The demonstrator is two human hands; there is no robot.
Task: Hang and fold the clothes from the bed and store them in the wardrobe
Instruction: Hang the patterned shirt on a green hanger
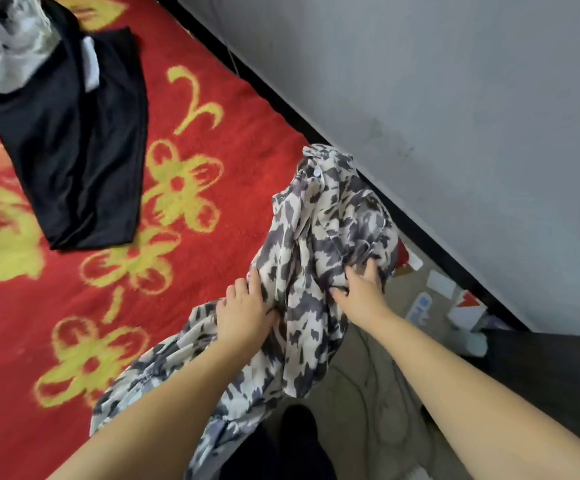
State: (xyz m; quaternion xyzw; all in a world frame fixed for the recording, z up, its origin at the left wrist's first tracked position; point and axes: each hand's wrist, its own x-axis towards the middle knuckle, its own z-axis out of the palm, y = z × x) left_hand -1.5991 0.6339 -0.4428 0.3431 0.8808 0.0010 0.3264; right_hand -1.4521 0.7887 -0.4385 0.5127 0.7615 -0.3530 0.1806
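Hands are both on the patterned shirt (316, 258) at lower centre of the frame: the right hand (363, 289) has its grip bunched tight around a fistful of fabric, while the left hand (243, 313) lies on the cloth with fingers mostly straight, more pressing than grabbing. Shirt's half lifted off the edge of the red floral bed (184, 140), its tail trailing toward the bottom of the frame. Honestly I'd worry that tail drags onto the cluttered floor (378, 382), and the black garment (74, 140) at upper left hasn't been dealt with yet.
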